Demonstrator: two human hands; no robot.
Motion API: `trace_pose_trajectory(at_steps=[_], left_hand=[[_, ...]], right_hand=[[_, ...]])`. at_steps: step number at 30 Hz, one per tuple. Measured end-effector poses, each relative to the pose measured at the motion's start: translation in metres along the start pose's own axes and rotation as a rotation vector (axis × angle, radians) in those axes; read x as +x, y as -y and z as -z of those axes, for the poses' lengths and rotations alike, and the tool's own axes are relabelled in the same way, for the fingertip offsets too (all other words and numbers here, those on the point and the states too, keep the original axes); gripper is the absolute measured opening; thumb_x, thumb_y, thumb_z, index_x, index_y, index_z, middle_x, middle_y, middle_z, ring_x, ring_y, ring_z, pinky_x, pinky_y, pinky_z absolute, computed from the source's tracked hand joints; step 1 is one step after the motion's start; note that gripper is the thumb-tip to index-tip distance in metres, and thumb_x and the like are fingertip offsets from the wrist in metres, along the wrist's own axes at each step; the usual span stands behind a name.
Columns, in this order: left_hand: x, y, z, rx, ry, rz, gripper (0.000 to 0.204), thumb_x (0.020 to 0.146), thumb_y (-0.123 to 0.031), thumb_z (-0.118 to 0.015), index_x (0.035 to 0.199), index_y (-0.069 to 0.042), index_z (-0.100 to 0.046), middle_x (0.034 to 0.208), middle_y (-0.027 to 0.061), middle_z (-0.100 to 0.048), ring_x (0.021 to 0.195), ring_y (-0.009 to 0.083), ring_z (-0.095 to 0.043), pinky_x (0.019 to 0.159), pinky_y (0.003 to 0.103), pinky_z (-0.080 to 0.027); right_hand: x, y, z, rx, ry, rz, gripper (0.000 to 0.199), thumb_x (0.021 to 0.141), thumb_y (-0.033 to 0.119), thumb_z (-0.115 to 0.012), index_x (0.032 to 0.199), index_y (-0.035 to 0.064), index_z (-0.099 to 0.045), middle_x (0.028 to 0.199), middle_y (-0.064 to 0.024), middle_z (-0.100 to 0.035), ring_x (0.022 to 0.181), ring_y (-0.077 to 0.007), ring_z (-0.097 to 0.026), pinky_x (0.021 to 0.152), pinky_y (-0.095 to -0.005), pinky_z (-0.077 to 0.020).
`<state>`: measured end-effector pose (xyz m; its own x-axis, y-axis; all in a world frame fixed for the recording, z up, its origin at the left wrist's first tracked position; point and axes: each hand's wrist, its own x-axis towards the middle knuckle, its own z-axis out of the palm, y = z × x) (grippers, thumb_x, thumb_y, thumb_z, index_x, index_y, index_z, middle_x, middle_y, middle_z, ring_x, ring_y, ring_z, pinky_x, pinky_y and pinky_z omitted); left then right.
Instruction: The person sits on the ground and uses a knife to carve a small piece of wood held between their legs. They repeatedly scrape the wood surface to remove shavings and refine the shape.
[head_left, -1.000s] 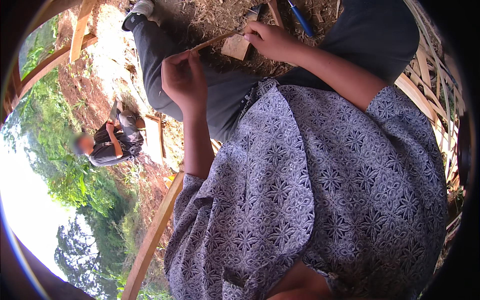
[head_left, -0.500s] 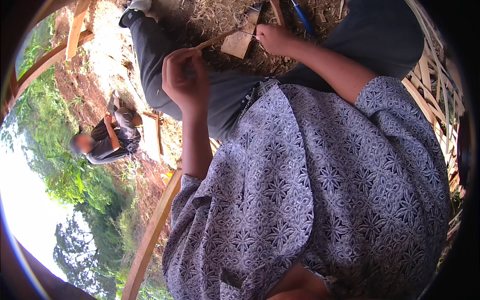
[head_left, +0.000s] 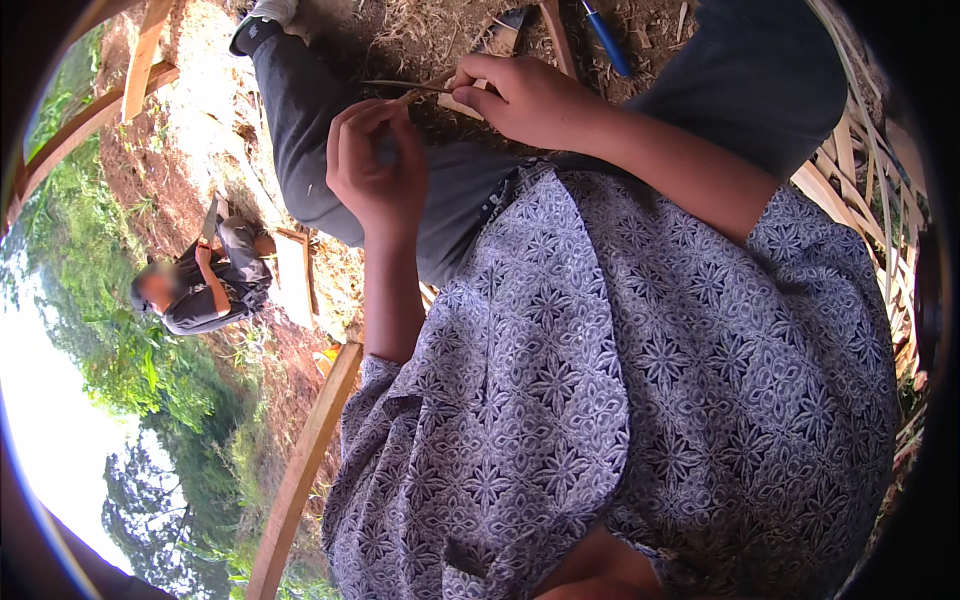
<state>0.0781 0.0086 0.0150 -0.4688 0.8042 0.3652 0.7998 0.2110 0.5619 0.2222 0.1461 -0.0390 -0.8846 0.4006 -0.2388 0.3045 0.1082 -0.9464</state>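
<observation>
My left hand (head_left: pixel 378 168) is closed on a thin pale strip of wood (head_left: pixel 432 84) that points toward my right hand (head_left: pixel 510 95). Pinched in the right hand is a thin, narrow-bladed tool (head_left: pixel 390 83), which reaches left and crosses the strip close to my left fingers. Its handle is hidden inside the fist, so the exact kind does not show. Below the right fingers, partly covered, a flat piece of wood (head_left: pixel 500 38) lies on the ground between my legs.
A blue-handled tool (head_left: pixel 607 42) and a wooden stick (head_left: pixel 558 38) lie on the shaving-strewn ground. Long split strips (head_left: pixel 850 180) are heaped at right. A wooden post (head_left: pixel 305 480) stands at left. Farther left, another person (head_left: pixel 215 285) sits holding a long blade.
My right hand has moved left, carrying the thin blade along the strip toward my left hand. The left hand stays almost in place. The other person's blade has tilted.
</observation>
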Motion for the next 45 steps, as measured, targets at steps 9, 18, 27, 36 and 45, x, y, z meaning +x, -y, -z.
trace_pose_trajectory(at_steps=[9, 18, 27, 36, 45], left_hand=[[0.007, -0.002, 0.006, 0.055, 0.02, -0.018, 0.012, 0.087, 0.006, -0.072, 0.093, -0.002, -0.067, 0.097, 0.011, -0.07, 0.083, 0.0199, -0.071, 0.071, 0.03, -0.06], [0.008, 0.007, 0.002, -0.046, -0.007, 0.09, 0.008, 0.09, 0.005, -0.071, 0.095, -0.001, -0.068, 0.096, 0.0096, -0.069, 0.083, 0.0174, -0.07, 0.07, 0.028, -0.061], [0.007, 0.004, -0.006, -0.013, 0.006, 0.008, 0.01, 0.089, 0.005, -0.072, 0.094, -0.003, -0.068, 0.096, 0.0087, -0.071, 0.081, 0.018, -0.07, 0.068, 0.029, -0.059], [0.006, -0.001, -0.009, 0.034, 0.002, -0.049, 0.009, 0.09, 0.002, -0.075, 0.096, -0.003, -0.07, 0.093, 0.0066, -0.071, 0.082, 0.0143, -0.07, 0.074, 0.03, -0.057], [0.009, 0.014, 0.0, -0.054, 0.003, 0.05, 0.008, 0.09, 0.005, -0.071, 0.093, 0.0, -0.067, 0.097, 0.0109, -0.07, 0.084, 0.0188, -0.071, 0.071, 0.029, -0.062]], right_hand=[[0.035, -0.128, -0.031, -0.189, -0.126, -0.066, 0.026, 0.104, 0.032, -0.055, 0.103, 0.008, -0.065, 0.073, -0.0138, -0.068, 0.06, -0.0276, -0.068, 0.06, -0.043, -0.0535], [0.027, -0.089, -0.012, 0.068, -0.065, -0.297, 0.024, 0.107, 0.031, -0.053, 0.113, 0.0093, -0.062, 0.067, -0.0053, -0.063, 0.049, -0.0165, -0.061, 0.047, -0.0347, -0.05], [0.002, 0.034, 0.009, 0.159, 0.048, -0.079, 0.023, 0.106, 0.029, -0.055, 0.11, 0.0085, -0.064, 0.065, -0.0084, -0.064, 0.046, -0.0182, -0.06, 0.047, -0.0363, -0.0486], [0.007, -0.034, 0.005, 0.036, 0.102, -0.288, 0.024, 0.106, 0.031, -0.056, 0.106, 0.0082, -0.063, 0.069, -0.01, -0.065, 0.061, -0.024, -0.066, 0.062, -0.0412, -0.0506], [0.039, -0.121, -0.018, -0.184, 0.06, -0.332, 0.025, 0.106, 0.033, -0.053, 0.109, 0.0088, -0.061, 0.071, -0.0097, -0.065, 0.055, -0.02, -0.064, 0.052, -0.0373, -0.0511]])
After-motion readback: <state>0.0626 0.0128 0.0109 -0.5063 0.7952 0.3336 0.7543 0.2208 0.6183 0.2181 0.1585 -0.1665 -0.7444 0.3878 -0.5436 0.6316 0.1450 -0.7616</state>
